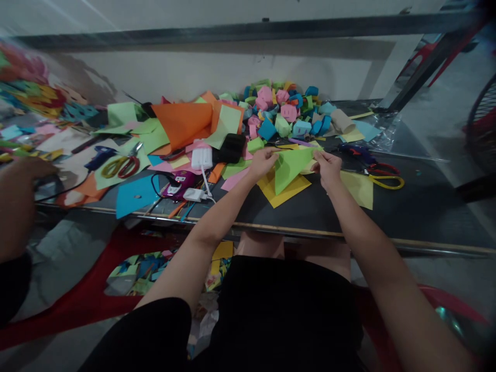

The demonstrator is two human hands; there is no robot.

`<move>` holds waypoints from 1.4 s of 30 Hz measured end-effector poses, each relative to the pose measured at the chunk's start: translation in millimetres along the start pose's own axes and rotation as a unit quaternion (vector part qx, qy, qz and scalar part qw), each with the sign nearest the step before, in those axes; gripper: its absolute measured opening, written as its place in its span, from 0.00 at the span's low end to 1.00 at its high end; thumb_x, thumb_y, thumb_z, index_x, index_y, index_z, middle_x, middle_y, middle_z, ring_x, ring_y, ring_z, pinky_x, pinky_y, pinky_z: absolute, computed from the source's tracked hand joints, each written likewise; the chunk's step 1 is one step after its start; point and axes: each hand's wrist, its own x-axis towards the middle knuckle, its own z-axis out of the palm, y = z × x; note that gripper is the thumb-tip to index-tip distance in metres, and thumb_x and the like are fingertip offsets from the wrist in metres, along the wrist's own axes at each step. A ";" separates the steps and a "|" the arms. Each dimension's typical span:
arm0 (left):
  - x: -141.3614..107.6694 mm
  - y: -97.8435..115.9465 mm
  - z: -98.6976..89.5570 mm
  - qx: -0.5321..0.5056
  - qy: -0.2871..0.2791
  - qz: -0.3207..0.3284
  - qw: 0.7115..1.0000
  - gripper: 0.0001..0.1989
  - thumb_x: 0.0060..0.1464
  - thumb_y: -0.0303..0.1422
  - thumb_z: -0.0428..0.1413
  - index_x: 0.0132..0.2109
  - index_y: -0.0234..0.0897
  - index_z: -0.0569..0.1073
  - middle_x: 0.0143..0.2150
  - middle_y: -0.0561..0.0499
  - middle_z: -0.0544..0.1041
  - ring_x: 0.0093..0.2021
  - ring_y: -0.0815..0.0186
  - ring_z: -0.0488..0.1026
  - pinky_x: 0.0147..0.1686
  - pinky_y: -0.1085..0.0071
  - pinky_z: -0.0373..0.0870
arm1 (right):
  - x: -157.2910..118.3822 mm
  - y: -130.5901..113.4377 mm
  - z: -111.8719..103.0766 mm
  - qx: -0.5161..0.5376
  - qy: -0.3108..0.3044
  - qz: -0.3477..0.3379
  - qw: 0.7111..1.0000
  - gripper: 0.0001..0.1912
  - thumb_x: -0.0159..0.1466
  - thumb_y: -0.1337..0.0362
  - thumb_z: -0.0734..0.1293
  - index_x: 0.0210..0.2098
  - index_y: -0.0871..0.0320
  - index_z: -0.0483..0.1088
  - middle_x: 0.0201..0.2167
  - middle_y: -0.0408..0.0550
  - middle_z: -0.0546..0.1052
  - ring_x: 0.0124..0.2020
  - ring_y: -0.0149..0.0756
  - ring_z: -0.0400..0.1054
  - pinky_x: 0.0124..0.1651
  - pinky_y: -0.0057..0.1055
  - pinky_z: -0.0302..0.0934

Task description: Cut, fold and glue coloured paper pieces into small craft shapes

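A light green sheet of paper [291,166], folded into a triangle, hangs between my two hands above the table. My left hand [264,161] pinches its upper left corner. With fingers closed, my right hand [327,164] grips the upper right corner. Beneath the triangle lies a yellow sheet [284,196], partly covered by it. Pale yellow paper [358,188] rests to the right of my right hand, near scissors with red and yellow handles [387,178].
Folded paper pieces [287,111] are heaped at the back. Left stand orange sheets [186,124], a black box-like object [231,148], a white charger [202,157], a purple device [182,185] and more scissors [121,166]. Another person's arm [19,201] reaches in at far left.
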 end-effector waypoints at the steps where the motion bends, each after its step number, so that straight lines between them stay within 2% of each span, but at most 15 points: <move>1: -0.4 6.4 -0.9 0.054 -0.003 0.027 0.998 0.17 0.57 0.45 0.62 0.46 0.38 0.81 0.41 0.46 0.83 0.44 0.59 0.79 0.47 0.66 0.73 | -0.6 -0.4 0.3 -0.011 0.001 0.001 1.000 0.27 0.45 0.40 0.80 0.22 0.57 0.74 0.16 0.38 0.68 0.14 0.27 0.64 0.14 0.24 0.50; 3: 0.2 22.2 1.7 0.146 -0.024 0.103 0.984 0.22 0.58 0.45 0.62 0.54 0.39 0.79 0.57 0.43 0.80 0.59 0.55 0.75 0.60 0.61 0.69 | -2.1 -0.7 1.5 -0.033 -0.005 0.001 0.999 0.27 0.46 0.39 0.79 0.22 0.58 0.74 0.14 0.37 0.67 0.13 0.28 0.64 0.14 0.24 0.50; 5: 3.7 39.5 10.8 0.196 -0.068 0.166 0.964 0.22 0.59 0.45 0.61 0.56 0.38 0.78 0.61 0.41 0.77 0.64 0.53 0.71 0.65 0.59 0.65 | -3.8 -0.8 3.0 -0.046 -0.019 -0.002 0.999 0.28 0.46 0.38 0.78 0.21 0.57 0.74 0.13 0.38 0.66 0.12 0.28 0.63 0.14 0.25 0.50; 8: 16.3 62.3 30.3 0.199 -0.133 0.189 0.952 0.17 0.60 0.42 0.59 0.53 0.41 0.81 0.56 0.44 0.82 0.58 0.54 0.76 0.61 0.60 0.69 | -5.9 -0.7 3.6 -0.058 -0.047 -0.010 0.997 0.29 0.46 0.35 0.77 0.21 0.57 0.74 0.12 0.38 0.67 0.12 0.28 0.64 0.14 0.25 0.51; 12: 39.4 79.8 46.8 0.178 -0.213 0.133 0.952 0.09 0.55 0.37 0.62 0.37 0.37 0.84 0.36 0.45 0.84 0.42 0.58 0.80 0.49 0.64 0.73 | -6.5 0.1 1.3 -0.088 -0.071 -0.005 0.994 0.29 0.47 0.36 0.77 0.25 0.58 0.78 0.11 0.38 0.68 0.12 0.29 0.65 0.16 0.25 0.55; 14: 46.8 82.7 49.1 0.175 -0.231 0.118 0.950 0.07 0.52 0.34 0.63 0.33 0.35 0.84 0.31 0.45 0.83 0.37 0.59 0.79 0.45 0.65 0.73 | -5.9 0.7 0.5 -0.098 -0.069 0.001 0.993 0.29 0.47 0.36 0.77 0.28 0.58 0.79 0.11 0.38 0.68 0.12 0.29 0.65 0.16 0.25 0.57; 16: 49.7 81.8 50.2 0.168 -0.230 0.121 0.951 0.06 0.51 0.33 0.63 0.32 0.35 0.83 0.32 0.45 0.83 0.36 0.60 0.78 0.43 0.65 0.73 | -5.3 0.7 0.5 -0.101 -0.070 0.009 0.992 0.30 0.49 0.37 0.77 0.30 0.59 0.80 0.11 0.38 0.68 0.13 0.30 0.67 0.16 0.25 0.56; 22: 44.1 65.5 55.5 0.129 -0.189 0.124 0.965 0.05 0.52 0.32 0.62 0.29 0.37 0.79 0.31 0.49 0.81 0.34 0.64 0.77 0.42 0.68 0.71 | -5.5 -5.3 1.9 -0.086 -0.107 0.053 0.989 0.27 0.53 0.41 0.77 0.32 0.61 0.79 0.18 0.46 0.75 0.19 0.35 0.74 0.16 0.23 0.55; 24: 43.9 59.8 55.4 0.120 -0.175 0.126 0.969 0.05 0.53 0.31 0.62 0.30 0.37 0.78 0.31 0.50 0.80 0.33 0.66 0.76 0.40 0.69 0.70 | -8.1 -8.1 3.5 -0.097 -0.124 0.074 0.985 0.25 0.52 0.43 0.78 0.29 0.61 0.78 0.20 0.46 0.76 0.18 0.33 0.73 0.15 0.23 0.54; 27: 50.5 55.1 50.6 0.099 -0.117 0.135 0.979 0.06 0.57 0.32 0.60 0.32 0.37 0.77 0.32 0.50 0.81 0.34 0.67 0.75 0.39 0.71 0.69 | -15.0 -11.8 7.9 -0.136 -0.178 0.095 0.970 0.24 0.50 0.45 0.80 0.26 0.61 0.78 0.19 0.45 0.76 0.16 0.31 0.70 0.15 0.23 0.54; 31: 68.7 56.4 36.2 0.089 -0.048 0.158 0.982 0.09 0.59 0.38 0.60 0.33 0.38 0.75 0.35 0.49 0.81 0.38 0.64 0.76 0.40 0.70 0.70 | -23.7 -15.4 12.9 -0.163 -0.214 0.091 0.959 0.23 0.49 0.47 0.81 0.27 0.62 0.79 0.19 0.46 0.77 0.15 0.28 0.68 0.15 0.23 0.53; 37: 91.2 63.1 13.9 0.075 0.055 0.164 0.982 0.21 0.58 0.54 0.60 0.34 0.40 0.72 0.36 0.48 0.79 0.46 0.59 0.76 0.48 0.64 0.70 | -27.7 -18.8 13.7 -0.179 -0.248 0.103 0.947 0.21 0.48 0.50 0.82 0.25 0.63 0.79 0.14 0.46 0.74 0.15 0.29 0.67 0.16 0.22 0.56; 39: 96.8 65.7 5.9 0.079 0.077 0.151 0.982 0.22 0.58 0.56 0.59 0.35 0.41 0.71 0.37 0.49 0.79 0.47 0.60 0.75 0.50 0.63 0.69 | -29.4 -18.1 14.1 -0.167 -0.250 0.105 0.948 0.19 0.48 0.53 0.82 0.25 0.63 0.80 0.16 0.47 0.76 0.15 0.27 0.67 0.16 0.22 0.56; 42: 107.7 71.4 -13.3 0.089 0.136 0.140 0.977 0.20 0.64 0.55 0.54 0.36 0.43 0.69 0.39 0.51 0.79 0.46 0.64 0.73 0.53 0.62 0.68 | -32.0 -13.4 14.4 -0.164 -0.272 0.123 0.940 0.16 0.44 0.59 0.83 0.25 0.62 0.80 0.21 0.48 0.80 0.15 0.26 0.67 0.18 0.23 0.61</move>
